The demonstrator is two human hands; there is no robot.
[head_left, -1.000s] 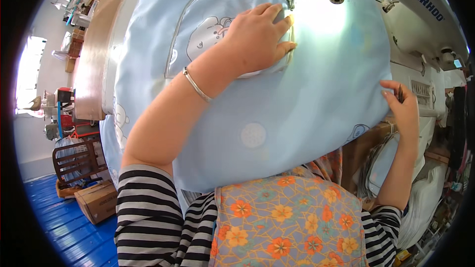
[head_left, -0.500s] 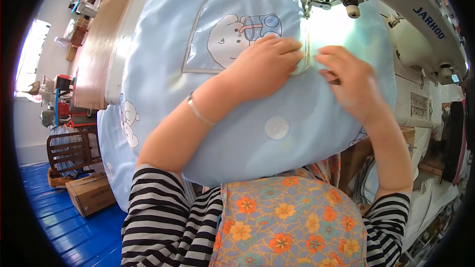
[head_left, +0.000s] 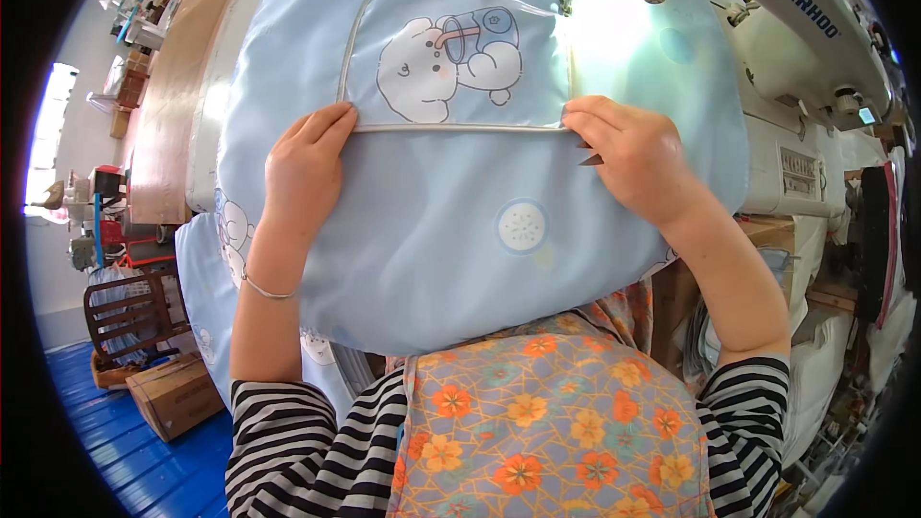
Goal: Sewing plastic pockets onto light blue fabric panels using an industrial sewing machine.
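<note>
A large light-blue printed fabric piece (head_left: pixel 422 211) lies spread under both hands. On it sits a shiny clear plastic pocket (head_left: pixel 384 101) with grey binding, and a white cartoon bear shows through. The fingers of my left hand (head_left: pixel 305 173) are pressed together at the pocket's lower left corner. At its lower right corner my right hand (head_left: pixel 633 153) pinches the bound edge. Dark pointed metal tips (head_left: pixel 591 159) stick out beneath the right fingers; the rest of that tool is hidden in the palm. The sewing machine's needle area (head_left: pixel 566 0) is at the pocket's upper right edge.
The white sewing machine arm (head_left: pixel 782 0) spans the upper right, its lamp lighting the fabric. A wooden table (head_left: pixel 173 105) runs along the left. Beyond it are a brown chair (head_left: pixel 129 302) and a cardboard box (head_left: pixel 177 395) on the blue floor. White material (head_left: pixel 815 364) hangs at right.
My left hand has moved from the pocket's right side to its lower left corner. My right hand has moved left onto the lower right corner. The view has shifted slightly.
</note>
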